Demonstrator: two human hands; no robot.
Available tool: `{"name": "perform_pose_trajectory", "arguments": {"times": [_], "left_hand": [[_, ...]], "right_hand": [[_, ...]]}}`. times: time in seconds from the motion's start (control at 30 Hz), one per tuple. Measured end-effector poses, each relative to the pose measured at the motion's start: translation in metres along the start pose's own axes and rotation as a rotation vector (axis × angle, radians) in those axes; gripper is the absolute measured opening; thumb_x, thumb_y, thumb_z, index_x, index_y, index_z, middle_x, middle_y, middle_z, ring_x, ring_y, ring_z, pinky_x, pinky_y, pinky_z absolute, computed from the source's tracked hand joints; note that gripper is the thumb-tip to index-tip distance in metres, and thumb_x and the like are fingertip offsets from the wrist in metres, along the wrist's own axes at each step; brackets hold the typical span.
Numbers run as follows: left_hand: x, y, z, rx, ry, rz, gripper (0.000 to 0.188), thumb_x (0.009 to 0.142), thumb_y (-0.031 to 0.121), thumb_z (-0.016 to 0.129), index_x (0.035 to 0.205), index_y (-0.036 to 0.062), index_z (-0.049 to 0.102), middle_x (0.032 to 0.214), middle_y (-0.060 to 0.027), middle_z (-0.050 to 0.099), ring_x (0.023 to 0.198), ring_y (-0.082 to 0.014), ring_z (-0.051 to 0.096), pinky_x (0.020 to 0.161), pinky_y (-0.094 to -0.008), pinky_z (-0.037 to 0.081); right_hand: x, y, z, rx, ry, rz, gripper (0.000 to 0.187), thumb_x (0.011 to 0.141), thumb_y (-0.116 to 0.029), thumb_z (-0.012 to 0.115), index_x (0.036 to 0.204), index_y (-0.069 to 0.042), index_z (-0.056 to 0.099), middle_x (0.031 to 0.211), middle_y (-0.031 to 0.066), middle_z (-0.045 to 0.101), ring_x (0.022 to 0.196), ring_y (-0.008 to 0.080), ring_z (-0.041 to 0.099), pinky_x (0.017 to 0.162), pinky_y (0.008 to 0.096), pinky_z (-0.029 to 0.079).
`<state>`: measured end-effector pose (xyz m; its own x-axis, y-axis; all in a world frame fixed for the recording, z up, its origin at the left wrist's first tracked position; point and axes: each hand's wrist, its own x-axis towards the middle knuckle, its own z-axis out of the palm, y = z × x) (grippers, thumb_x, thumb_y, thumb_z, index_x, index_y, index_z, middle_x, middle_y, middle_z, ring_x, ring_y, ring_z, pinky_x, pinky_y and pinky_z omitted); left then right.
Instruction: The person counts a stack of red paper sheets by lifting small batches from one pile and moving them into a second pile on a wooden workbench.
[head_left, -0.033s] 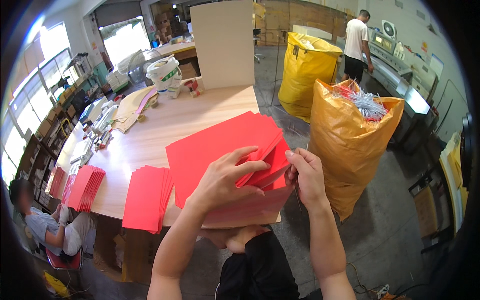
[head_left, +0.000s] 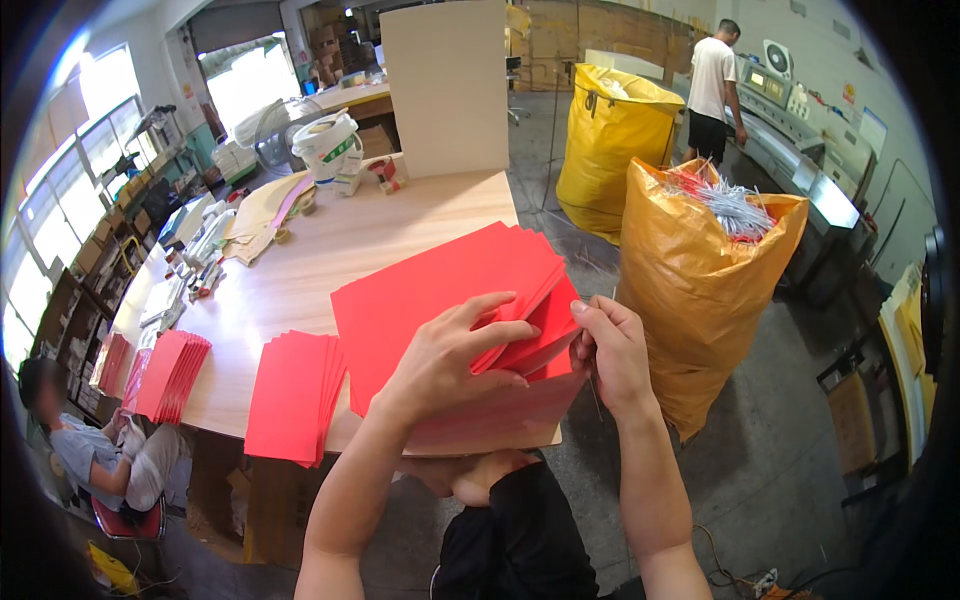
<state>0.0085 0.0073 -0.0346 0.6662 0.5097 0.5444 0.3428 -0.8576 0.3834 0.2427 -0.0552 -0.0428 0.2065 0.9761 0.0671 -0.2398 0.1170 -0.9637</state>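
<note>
A fanned stack of red paper sheets (head_left: pixel 440 280) lies at the near right corner of a pale wooden table (head_left: pixel 330 240). My left hand (head_left: pixel 450 350) rests on the stack, its fingers spread over the upper sheets and its thumb tucked under them, lifting their right edge. My right hand (head_left: pixel 610 355) pinches the right edge of the same sheets from the side. A pale cardboard sheet (head_left: pixel 500 430) lies under the stack.
A smaller red pile (head_left: pixel 290 395) lies to the left and another (head_left: pixel 170 375) at the table's left edge. An orange sack (head_left: pixel 700 290) and a yellow sack (head_left: pixel 615 140) stand to the right. One person sits lower left (head_left: pixel 100 455); another (head_left: pixel 715 85) stands at a machine.
</note>
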Motion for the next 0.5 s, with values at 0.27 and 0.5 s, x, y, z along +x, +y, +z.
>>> {"name": "perform_pose_trajectory", "arguments": {"times": [0.27,0.5], "left_hand": [[0.000,0.000,-0.002,-0.083,-0.008,-0.055,0.060,0.072,0.024,0.100,0.127,0.0228,0.079,0.154,-0.0140,0.062,0.129,-0.0382,0.071,0.104,-0.0482,0.062],[-0.001,-0.004,-0.002,-0.102,-0.029,-0.062,0.058,0.079,0.032,0.094,0.134,0.0304,0.076,0.150,-0.0146,0.063,0.130,-0.0381,0.068,0.106,-0.0505,0.058]], "right_hand": [[-0.001,-0.001,-0.004,-0.106,-0.038,-0.076,0.040,0.111,-0.028,0.065,0.077,-0.009,0.056,0.066,-0.0023,0.057,0.054,0.0063,0.054,0.050,0.0238,0.041],[-0.002,0.004,-0.012,-0.080,-0.108,-0.140,0.040,0.111,-0.032,0.066,0.079,-0.010,0.057,0.069,-0.0033,0.057,0.057,0.0055,0.054,0.052,0.0225,0.042]]}}
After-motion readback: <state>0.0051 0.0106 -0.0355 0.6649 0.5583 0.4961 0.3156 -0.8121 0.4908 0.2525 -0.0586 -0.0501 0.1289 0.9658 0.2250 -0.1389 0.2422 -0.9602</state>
